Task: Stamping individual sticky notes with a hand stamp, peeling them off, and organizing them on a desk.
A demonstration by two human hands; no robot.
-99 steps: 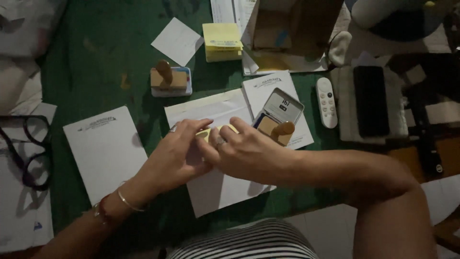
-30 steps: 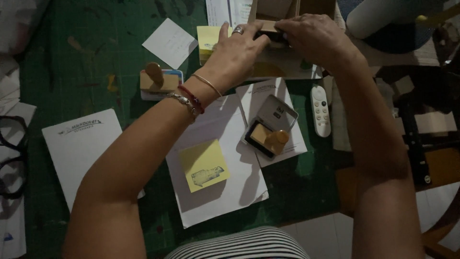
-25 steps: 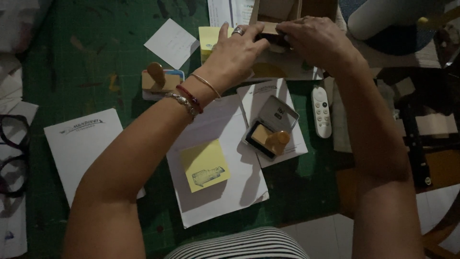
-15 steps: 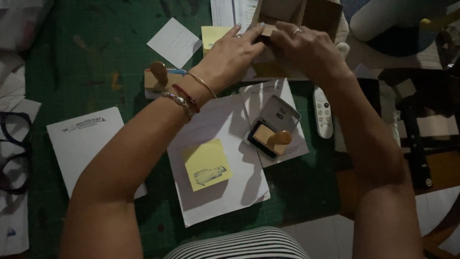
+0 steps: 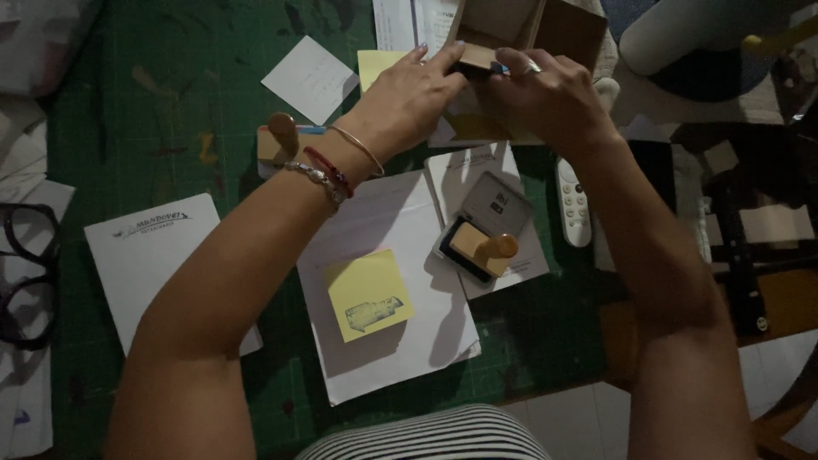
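We reach both arms forward across the green worktop (image 5: 170, 111) to a small brown cardboard box (image 5: 545, 25) that stands at its far edge. Our left hand (image 5: 409, 94) lies against the near left side of the box, its fingers (image 5: 443, 68) stretched out and pressed on a light flap, not curled around anything. Our right hand (image 5: 550, 98) meets it from the right, its fingers bent over the same flap and pinching something small and dark at the box's front edge; we cannot tell what that piece is. Bracelets (image 5: 336, 170) circle our left wrist.

Nearer to us, a yellow sticky note (image 5: 368, 294) bearing a stamped dark figure lies on a white sheet of paper (image 5: 400, 332), well apart from both hands. Just to its right, an open black ink pad (image 5: 486, 234) rests on another printed sheet, with a wooden-handled stamp (image 5: 487, 249) sitting on it. A second wooden stamp (image 5: 279, 140) stands left of our left wrist. A pad of yellow notes (image 5: 375, 68) peeks out beside our left hand, and a white square of paper (image 5: 308, 78) lies further left. A white remote control (image 5: 573, 204) lies under our right forearm's side. A white notepad (image 5: 162, 255) sits at the left, and dark eyeglasses (image 5: 25, 273) lie at the left edge.
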